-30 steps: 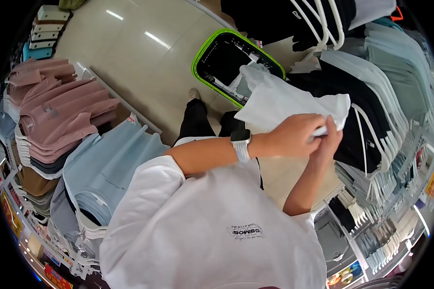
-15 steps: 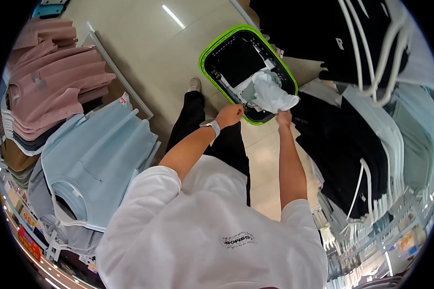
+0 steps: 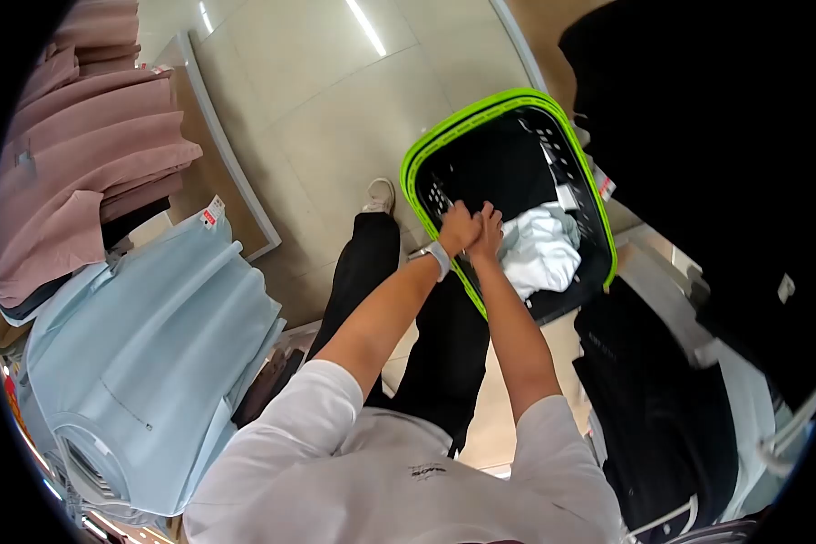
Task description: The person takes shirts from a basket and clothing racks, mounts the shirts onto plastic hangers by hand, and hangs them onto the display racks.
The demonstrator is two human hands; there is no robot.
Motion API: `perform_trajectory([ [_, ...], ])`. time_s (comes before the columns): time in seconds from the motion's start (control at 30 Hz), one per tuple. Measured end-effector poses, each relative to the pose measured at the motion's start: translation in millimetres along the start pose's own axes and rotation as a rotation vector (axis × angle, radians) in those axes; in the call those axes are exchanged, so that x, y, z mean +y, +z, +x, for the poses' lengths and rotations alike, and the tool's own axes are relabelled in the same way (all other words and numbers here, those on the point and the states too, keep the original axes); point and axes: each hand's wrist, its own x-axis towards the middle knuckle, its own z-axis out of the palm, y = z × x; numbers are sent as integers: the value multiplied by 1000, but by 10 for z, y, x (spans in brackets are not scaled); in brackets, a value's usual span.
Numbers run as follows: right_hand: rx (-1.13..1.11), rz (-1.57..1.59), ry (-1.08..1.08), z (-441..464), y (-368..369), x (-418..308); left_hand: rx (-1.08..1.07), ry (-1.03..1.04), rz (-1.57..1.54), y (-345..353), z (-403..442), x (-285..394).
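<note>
A black shopping basket [image 3: 592, 163] with a bright green rim is in front of me, over the tiled floor. Crumpled white and pale grey cloth [image 3: 544, 249] lies in its near right part. Dark fabric or a dark basket bottom shows beyond it. My left hand [image 3: 460, 228], below a watch with a light strap, is closed over the basket's left side. Right against it, my right hand [image 3: 488, 233] has its fingers bent, left of the white cloth. Whatever is in either hand is hidden by the fingers.
Light blue tops [image 3: 154, 363] and pink tops [image 3: 91, 172] hang on the left. Black garments [image 3: 662, 408] on white hangers hang close on the right. A low grey-edged platform [image 3: 222, 154] borders the floor at left.
My right hand has let go of the white cloth and moved left to meet my left hand. The cloth now rests lower in the basket. The basket appears larger and further right.
</note>
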Motion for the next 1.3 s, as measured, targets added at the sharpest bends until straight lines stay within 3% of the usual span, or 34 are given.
perform_trajectory([
  [0.07, -11, -24, 88, 285, 461, 184, -3, -88, 12, 82, 100, -2],
  [0.2, -36, 271, -3, 307, 165, 196, 126, -53, -12, 248, 122, -168],
  [0.3, -4, 355, 20, 224, -244, 197, 162, 3, -269, 306, 54, -219],
  [0.4, -1, 733, 120, 1, -797, 174, -264, -434, -745, -43, -286, 139],
  [0.5, 94, 862, 94, -317, -1386, 117, -323, -269, -889, -201, -602, 348],
  [0.63, 149, 1131, 147, -774, -2050, 70, -413, 95, -613, -457, -993, 638],
  [0.7, 134, 1259, 183, -1016, -2383, -11, -603, -253, -704, -713, -1282, 905],
  [0.8, 133, 1554, 150, -1438, -3111, -398, -903, -314, -748, -1090, -1612, 1141],
  [0.9, 52, 1719, 30, -1867, -3484, -466, -940, -193, -766, -1342, -2047, 1460],
  [0.93, 85, 1733, 29, -2041, -3610, -577, -970, -246, -916, -1462, -2254, 1622],
  [1.03, 72, 1839, 108, -2501, -3880, -885, -972, -157, -869, -1585, -2753, 1882],
  [1.1, -73, 1778, 76, -2818, -3977, -952, -1016, -164, -837, -1817, -3090, 2096],
  [1.17, 40, 1672, 72, -3053, -3938, -999, -936, -83, -763, -1953, -3374, 2231],
  [1.23, -27, 1507, 2, -3301, -3879, -1064, -872, 43, -671, -2036, -3650, 2329],
  [1.3, -14, 1549, 58, -3471, -3776, -1111, -830, 172, -554, -2088, -3934, 2446],
])
